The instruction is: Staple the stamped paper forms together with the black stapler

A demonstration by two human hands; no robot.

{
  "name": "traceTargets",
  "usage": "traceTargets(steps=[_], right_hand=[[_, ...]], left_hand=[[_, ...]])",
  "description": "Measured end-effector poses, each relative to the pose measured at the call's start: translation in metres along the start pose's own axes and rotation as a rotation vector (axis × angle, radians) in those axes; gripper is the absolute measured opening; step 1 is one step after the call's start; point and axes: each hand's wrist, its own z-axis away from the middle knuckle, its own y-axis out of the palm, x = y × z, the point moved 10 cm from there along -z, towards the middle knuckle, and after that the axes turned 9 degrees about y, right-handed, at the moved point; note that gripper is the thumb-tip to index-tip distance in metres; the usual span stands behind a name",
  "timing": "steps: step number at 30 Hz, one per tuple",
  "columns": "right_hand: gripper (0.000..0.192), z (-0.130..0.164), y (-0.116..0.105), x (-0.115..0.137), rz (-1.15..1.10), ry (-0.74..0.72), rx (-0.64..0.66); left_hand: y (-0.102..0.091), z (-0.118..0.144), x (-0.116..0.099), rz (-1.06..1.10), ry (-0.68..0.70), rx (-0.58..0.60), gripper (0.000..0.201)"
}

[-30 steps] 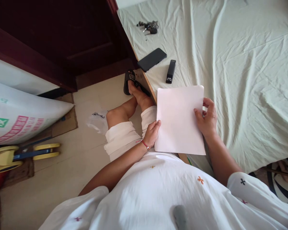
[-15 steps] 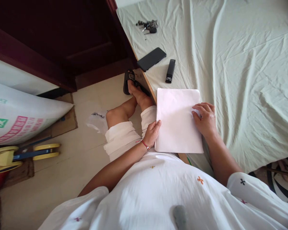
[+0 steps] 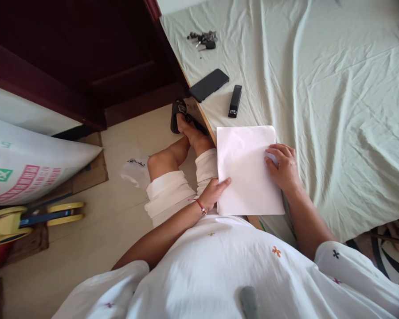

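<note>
A stack of blank white paper (image 3: pixel 246 170) lies across my lap and the edge of the cloth-covered surface. My left hand (image 3: pixel 213 193) grips its left edge, thumb on top and the other fingers underneath, out of sight. On the right edge rests my right hand (image 3: pixel 283 168), its fingers bent loosely over the paper and its thumb apart from them. A black stapler (image 3: pixel 235 101) lies just beyond the far edge of the paper. Left of the stapler is a black phone (image 3: pixel 209 85).
A bunch of keys (image 3: pixel 204 40) lies farther back on the pale green sheet (image 3: pixel 339 110). On the floor to the left are a printed white sack (image 3: pixel 29 161), a yellow-wheeled object (image 3: pixel 64 213) and a plastic bag (image 3: pixel 135 170). A dark red door (image 3: pixel 119 53) stands behind.
My left thumb has slid a little farther right over the paper. The right hand stays at the right edge, its fingers slightly shifted. The whole view has dipped slightly.
</note>
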Motion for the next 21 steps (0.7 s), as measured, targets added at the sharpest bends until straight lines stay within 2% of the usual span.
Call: traceTargets(steps=[2, 5, 8, 10, 11, 14, 16, 18, 21], right_hand=[[0.029, -0.001, -0.003, -0.005, -0.025, 0.048, -0.011], [0.040, -0.002, -0.006, -0.020, -0.137, 0.190, -0.024], [0.063, 0.000, -0.005, -0.036, -0.422, 0.373, 0.010], [0.074, 0.004, 0.005, -0.040, -0.680, 0.496, 0.122], [0.074, 0.007, 0.012, -0.038, -0.801, 0.553, 0.204], [0.056, 0.019, 0.029, -0.029, -1.032, 0.702, 0.456], [0.045, 0.020, 0.030, -0.026, -1.063, 0.751, 0.530], [0.039, 0.007, 0.023, -0.029, -1.026, 0.730, 0.486], [0.038, -0.031, -0.007, -0.035, -0.903, 0.578, 0.248]], left_hand=[[-0.002, 0.000, -0.010, -0.120, 0.047, 0.014, 0.067], [-0.002, 0.001, -0.039, -0.287, 0.172, 0.056, 0.063], [-0.002, 0.004, -0.068, -0.400, 0.270, 0.083, 0.057], [-0.001, 0.002, -0.078, -0.432, 0.292, 0.103, 0.056], [-0.001, 0.000, -0.081, -0.444, 0.300, 0.111, 0.056], [0.001, -0.014, -0.089, -0.504, 0.334, 0.132, 0.054], [0.004, -0.027, -0.100, -0.551, 0.393, 0.130, 0.053], [0.009, -0.040, -0.119, -0.569, 0.483, 0.112, 0.051], [0.021, -0.058, -0.159, -0.520, 0.645, 0.110, 0.042]])
